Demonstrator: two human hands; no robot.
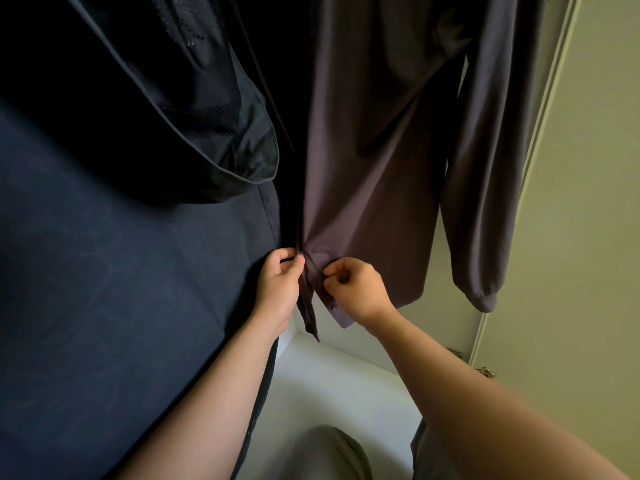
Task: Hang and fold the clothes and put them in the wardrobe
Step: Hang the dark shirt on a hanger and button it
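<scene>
Down at the hem of the brown shirt [374,150] now, already hung toward the wardrobe's right edge, just beside the open door [571,237]. Pinching one front edge with the left hand [278,282], the other placket with the right hand [356,289], just above a button [334,307] (apparently the lowest one). Best to bring both edges level, keep the cloth taut, then ease the button through. No dragging downward. Worth minding the dark jacket [156,116] crowding in from the left.

Pale wardrobe door [588,202] at rt, hinges [486,371]; white shelf [329,375] below; dim.
</scene>
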